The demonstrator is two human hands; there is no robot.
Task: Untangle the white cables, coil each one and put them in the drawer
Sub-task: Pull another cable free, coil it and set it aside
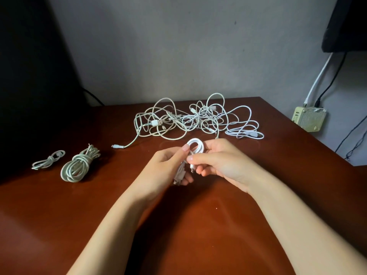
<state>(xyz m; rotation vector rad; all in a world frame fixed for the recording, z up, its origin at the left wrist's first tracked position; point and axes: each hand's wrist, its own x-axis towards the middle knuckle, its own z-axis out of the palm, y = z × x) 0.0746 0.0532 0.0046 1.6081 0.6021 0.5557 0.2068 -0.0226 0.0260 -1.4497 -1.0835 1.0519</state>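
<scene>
While the head camera looks down on the brown table [198,225], both hands meet above its middle with one folded white cable [195,145] between them. The left hand [166,167] has its fingers curled round the cable's lower part, where the plug ends hang against the palm, and its thumb is raised against the loops. The right hand [220,161] pinches the same loops between thumb and curled fingers.

Beyond the hands, near the wall, the tangle of white cables [190,120] lies spread on the table, and one plug end [117,146] trails out to the left. Two coiled bundles lie apart at the left: a small bundle [48,159] and, just beside it, a larger bundle [79,165]. A pale box [309,119] with leads sits against the wall at the right.
</scene>
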